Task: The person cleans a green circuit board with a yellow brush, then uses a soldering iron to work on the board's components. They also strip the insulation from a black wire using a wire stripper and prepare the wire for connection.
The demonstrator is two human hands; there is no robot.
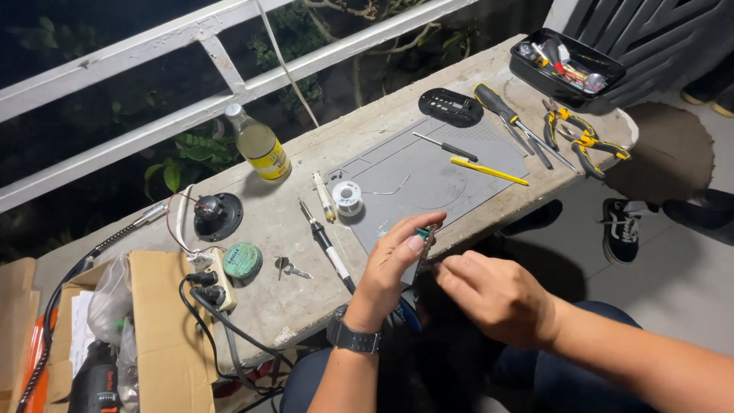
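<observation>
Small green part [422, 232] between hands [451, 279]

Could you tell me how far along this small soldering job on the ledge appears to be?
Set-up looks done: the grey mat, solder spool, soldering iron and screwdrivers are laid out. In hand: the left hand pinches a small green part while the right hand works at it beside the mat's edge. Left, seemingly: any soldering, since the iron lies untouched; the part is too small to judge further.

A white railing [153, 84] backs the concrete ledge [306, 252]; dark foliage behind, grey tiled floor [673, 260].
</observation>
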